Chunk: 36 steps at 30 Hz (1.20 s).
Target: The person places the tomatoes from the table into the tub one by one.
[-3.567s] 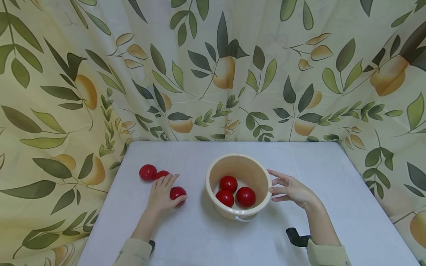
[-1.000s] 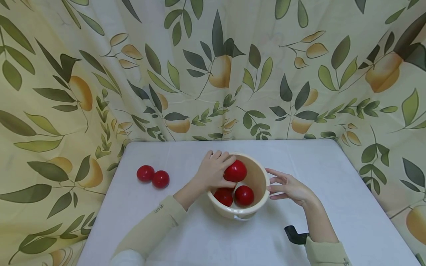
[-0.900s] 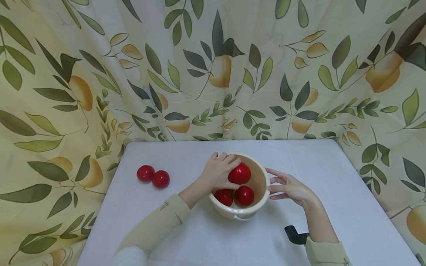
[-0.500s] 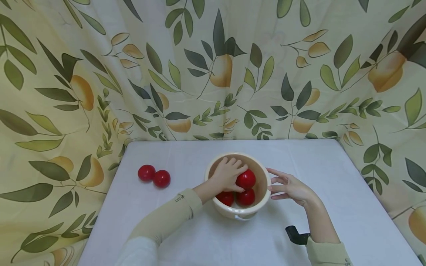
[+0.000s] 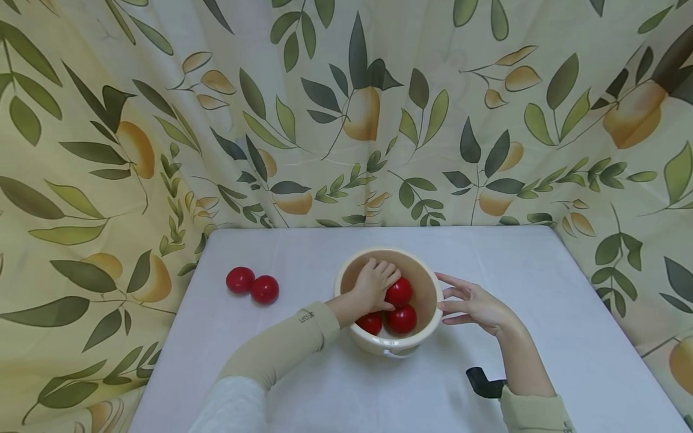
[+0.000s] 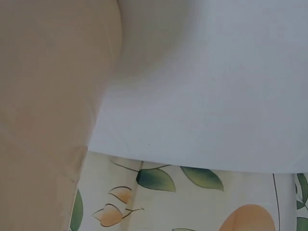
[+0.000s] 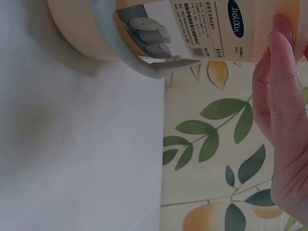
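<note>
A cream bucket (image 5: 373, 344) stands mid-table. My left hand (image 5: 373, 284) reaches inside it and grips a shiny red ball (image 5: 399, 292), fingers over its upper left and thumb below. Two more red balls, one at the front (image 5: 402, 320) and one at the left (image 5: 370, 323), lie in the bucket; the hand hides part of its inside. With fingers extended, my right hand (image 5: 476, 307) touches the bucket's right wall. The right wrist view shows those fingers (image 7: 284, 72) against the bucket beside its printed label (image 7: 202, 29). In the left wrist view the left hand cannot be seen.
Two red balls, one further left (image 5: 240, 280) and one beside it (image 5: 264, 290), lie together on the white-covered table (image 5: 303, 252). A leaf-patterned curtain (image 5: 346, 150) hangs behind the table. The bucket's pale handle (image 7: 139, 67) hangs down its side. A black wrist mount (image 5: 483, 383) sticks out from the right sleeve.
My left hand has taken a red ball from the group at the left, carried it right and lowered it into the bucket. My right hand has stayed at the bucket's side.
</note>
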### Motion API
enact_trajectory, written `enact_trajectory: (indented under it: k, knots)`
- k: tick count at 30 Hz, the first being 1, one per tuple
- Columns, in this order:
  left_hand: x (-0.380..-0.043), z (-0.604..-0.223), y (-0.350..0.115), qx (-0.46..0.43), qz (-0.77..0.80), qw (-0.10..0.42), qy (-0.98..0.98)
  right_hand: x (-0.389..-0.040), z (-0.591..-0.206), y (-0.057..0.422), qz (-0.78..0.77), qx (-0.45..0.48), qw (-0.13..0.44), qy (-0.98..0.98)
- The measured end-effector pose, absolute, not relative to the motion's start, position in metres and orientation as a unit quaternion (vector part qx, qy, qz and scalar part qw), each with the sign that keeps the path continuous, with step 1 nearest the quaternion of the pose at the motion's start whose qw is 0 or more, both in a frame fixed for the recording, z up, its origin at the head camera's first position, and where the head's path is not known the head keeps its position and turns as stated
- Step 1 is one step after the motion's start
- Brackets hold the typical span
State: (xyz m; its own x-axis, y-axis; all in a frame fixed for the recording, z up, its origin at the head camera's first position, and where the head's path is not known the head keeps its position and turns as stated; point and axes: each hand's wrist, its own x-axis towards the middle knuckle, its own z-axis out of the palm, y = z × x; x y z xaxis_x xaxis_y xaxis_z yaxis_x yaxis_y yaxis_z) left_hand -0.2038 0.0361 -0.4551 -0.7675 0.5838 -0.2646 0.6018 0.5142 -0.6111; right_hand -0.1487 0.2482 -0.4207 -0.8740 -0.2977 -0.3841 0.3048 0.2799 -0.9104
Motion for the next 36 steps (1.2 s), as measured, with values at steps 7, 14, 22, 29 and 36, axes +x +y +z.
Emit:
enact_trajectory:
  k: [7, 14, 22, 29, 36]
  knots:
    - [-0.203, -0.455, 0.037, 0.335, -0.368, 0.007, 0.867, -0.148, -0.42, 0.248, -0.603, 0.003, 0.254, 0.756]
    - [-0.205, -0.452, 0.035, 0.353, -0.3, -0.008, 0.886, -0.149, -0.421, 0.25, -0.608, -0.008, 0.257, 0.751]
    - [-0.204, -0.429, 0.013, 0.339, -0.078, -0.106, 0.932, -0.149, -0.422, 0.25, -0.613, -0.013, 0.255, 0.748]
    - [-0.22, -0.42, -0.043, 0.242, 0.036, -0.162, 0.956, -0.149, -0.423, 0.25, -0.613, -0.014, 0.254, 0.748]
    - [-0.238, -0.43, -0.119, 0.113, 0.1, -0.152, 0.977, -0.149, -0.423, 0.251, -0.613, -0.016, 0.255, 0.748]
